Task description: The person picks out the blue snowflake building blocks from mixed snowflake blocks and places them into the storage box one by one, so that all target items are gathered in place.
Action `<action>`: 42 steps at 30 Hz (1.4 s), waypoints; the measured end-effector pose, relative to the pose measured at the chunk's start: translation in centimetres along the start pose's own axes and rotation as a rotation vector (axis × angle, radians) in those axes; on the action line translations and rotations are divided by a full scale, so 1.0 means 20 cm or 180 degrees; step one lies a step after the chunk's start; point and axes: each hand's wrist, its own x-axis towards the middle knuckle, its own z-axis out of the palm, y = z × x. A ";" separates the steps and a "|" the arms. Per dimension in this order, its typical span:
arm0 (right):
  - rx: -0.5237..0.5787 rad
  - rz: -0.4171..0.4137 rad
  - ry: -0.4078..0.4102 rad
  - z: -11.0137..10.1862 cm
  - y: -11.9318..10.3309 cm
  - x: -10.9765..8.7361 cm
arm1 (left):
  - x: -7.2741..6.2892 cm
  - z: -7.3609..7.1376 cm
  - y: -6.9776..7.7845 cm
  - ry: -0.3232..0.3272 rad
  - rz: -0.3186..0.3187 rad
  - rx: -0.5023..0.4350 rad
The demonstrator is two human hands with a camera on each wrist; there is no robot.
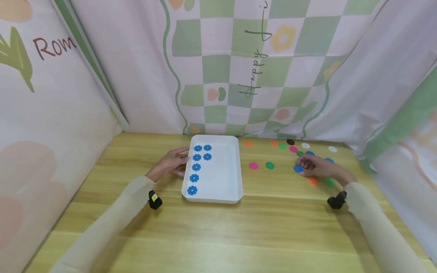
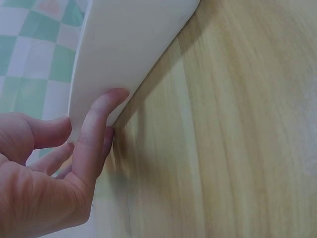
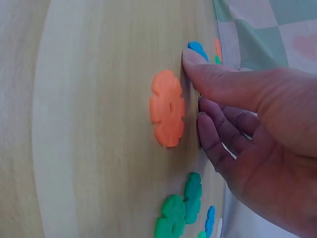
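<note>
A white tray (image 1: pixel 223 170) sits left of centre in the head view, with several blue flower-shaped discs (image 1: pixel 194 178) laid along its left side in one long column and the start of a second. My left hand (image 1: pixel 171 163) rests against the tray's left side, fingers spread and loosely bent, a fingertip on the outer wall (image 2: pixel 119 54) in the left wrist view. Over at the right, my right hand (image 1: pixel 315 166) pinches a blue disc (image 1: pixel 298 168) at the tips of thumb and fingers, low over the table. In the right wrist view the thumb covers part of that disc (image 3: pixel 198 49).
Loose discs surround the right hand: an orange one (image 3: pixel 167 108), green ones (image 1: pixel 329 182), a black one (image 1: pixel 290 142) and white ones (image 1: pixel 332 149). A pink disc (image 1: pixel 253 165) and a green disc (image 1: pixel 269 165) lie nearer the tray. A patterned curtain (image 1: pixel 252 76) borders the wooden table (image 1: pixel 222 235).
</note>
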 end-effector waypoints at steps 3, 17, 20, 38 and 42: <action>-0.0055 -0.0041 0.0025 0.00 0.00 0.00 | 0.00 0.00 0.00 0.0005 0.0001 0.0009; -0.0705 0.0116 0.0204 -0.06 -0.12 0.08 | 0.00 0.01 -0.02 -0.0017 0.0017 -0.0006; -0.0669 0.0130 0.0296 -0.08 -0.15 0.11 | 0.00 0.01 -0.02 -0.0019 0.0027 -0.0026; 0.0775 0.0276 0.0837 0.16 -0.46 0.38 | -0.01 -0.01 -0.01 -0.0016 0.0028 0.0006; 0.1264 0.0398 0.0853 0.23 -0.54 0.43 | 0.00 -0.01 -0.01 -0.0002 0.0033 0.0007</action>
